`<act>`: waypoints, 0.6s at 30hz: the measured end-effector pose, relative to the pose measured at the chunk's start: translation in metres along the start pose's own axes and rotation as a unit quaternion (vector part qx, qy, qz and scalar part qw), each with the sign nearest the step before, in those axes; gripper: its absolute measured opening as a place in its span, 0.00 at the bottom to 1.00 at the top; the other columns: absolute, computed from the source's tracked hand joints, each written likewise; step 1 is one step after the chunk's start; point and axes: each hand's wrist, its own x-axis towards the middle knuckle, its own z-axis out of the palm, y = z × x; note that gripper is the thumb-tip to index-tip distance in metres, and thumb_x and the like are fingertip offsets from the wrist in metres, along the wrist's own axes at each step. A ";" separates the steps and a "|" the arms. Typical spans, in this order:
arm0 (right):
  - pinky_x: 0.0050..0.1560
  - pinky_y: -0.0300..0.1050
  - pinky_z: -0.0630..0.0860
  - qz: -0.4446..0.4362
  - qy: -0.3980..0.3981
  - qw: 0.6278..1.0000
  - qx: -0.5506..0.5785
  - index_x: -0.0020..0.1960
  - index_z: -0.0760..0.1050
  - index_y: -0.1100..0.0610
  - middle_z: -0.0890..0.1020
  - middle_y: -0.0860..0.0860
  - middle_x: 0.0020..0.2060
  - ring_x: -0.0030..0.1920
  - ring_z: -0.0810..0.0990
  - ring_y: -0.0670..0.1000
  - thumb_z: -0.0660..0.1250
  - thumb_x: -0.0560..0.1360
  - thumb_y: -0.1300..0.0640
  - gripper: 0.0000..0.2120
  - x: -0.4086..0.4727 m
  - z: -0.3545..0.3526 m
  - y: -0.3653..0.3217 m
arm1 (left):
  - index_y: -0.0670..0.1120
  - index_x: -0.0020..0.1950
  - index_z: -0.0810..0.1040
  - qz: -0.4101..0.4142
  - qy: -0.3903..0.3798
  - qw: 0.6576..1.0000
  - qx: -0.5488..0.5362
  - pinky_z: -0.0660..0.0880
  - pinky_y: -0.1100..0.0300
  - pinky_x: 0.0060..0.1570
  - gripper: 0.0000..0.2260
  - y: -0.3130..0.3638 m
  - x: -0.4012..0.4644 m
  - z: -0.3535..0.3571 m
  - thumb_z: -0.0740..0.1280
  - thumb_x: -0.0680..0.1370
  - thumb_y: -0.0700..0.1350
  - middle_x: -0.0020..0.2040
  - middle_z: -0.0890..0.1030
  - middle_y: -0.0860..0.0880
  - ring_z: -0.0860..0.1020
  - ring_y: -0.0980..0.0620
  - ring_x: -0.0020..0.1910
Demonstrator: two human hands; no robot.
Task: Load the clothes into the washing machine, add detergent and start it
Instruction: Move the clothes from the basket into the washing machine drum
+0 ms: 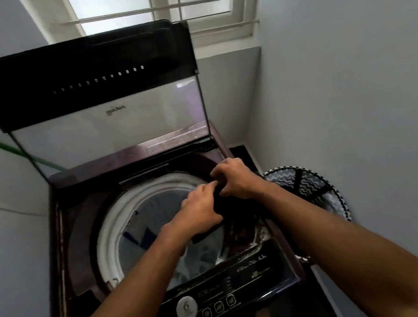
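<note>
Washing machine: A dark, top-loading washing machine (132, 168) stood in a narrow corner, seen from above; its lid (83, 77) was raised upright at the 12 o'clock side, so the opening step looked done.

Drum: The drum (150, 195), ringed in white, lay open at the centre of the machine top. Pale and blue cloth (143, 235) showed inside, which suggested some clothes were already loaded.

Dark garment: A black garment (227, 208) hung over the drum's rim at about 3 o'clock, partly above the opening and not yet dropped in.

Left hand: The left hand (200, 209) reached across the drum, its grip closed on the dark garment's near side.

Right hand: The right hand (236, 178) sat just beyond the left, toward 1 o'clock, fingers curled and pinching the same garment's upper edge.

Laundry basket: A patterned basket (312, 185) stood on the floor at the machine's 3 o'clock side; how much remained inside could not be told.

Control panel: The control panel (218, 303) with its buttons lay at 6 o'clock, untouched by either hand.

Progress: Loading appeared to be under way. No detergent was in view, so adding it, closing the lid and starting the cycle all seemed left to do.
</note>
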 end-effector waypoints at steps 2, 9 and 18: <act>0.68 0.58 0.68 0.043 -0.007 0.999 0.002 0.71 0.69 0.48 0.71 0.54 0.67 0.69 0.65 0.58 0.78 0.60 0.46 0.41 -0.014 -0.008 0.028 | 0.49 0.79 0.59 0.062 0.012 0.998 -0.013 0.65 0.49 0.72 0.40 0.022 0.017 0.011 0.74 0.71 0.49 0.76 0.62 0.47 0.62 0.46 0.75; 0.74 0.49 0.62 0.134 -0.129 0.974 0.133 0.80 0.50 0.51 0.60 0.55 0.77 0.76 0.59 0.55 0.83 0.60 0.49 0.59 -0.057 -0.010 0.114 | 0.55 0.80 0.55 0.093 0.021 0.985 0.146 0.47 0.43 0.77 0.41 0.074 0.059 0.047 0.71 0.73 0.60 0.81 0.50 0.48 0.49 0.38 0.78; 0.57 0.51 0.79 0.163 -0.190 0.887 0.387 0.75 0.57 0.37 0.75 0.54 0.64 0.56 0.79 0.53 0.69 0.61 0.64 0.48 -0.063 0.015 0.133 | 0.54 0.76 0.61 0.120 0.044 0.980 0.150 0.36 0.39 0.76 0.36 0.075 0.078 0.067 0.68 0.72 0.64 0.78 0.60 0.51 0.46 0.45 0.80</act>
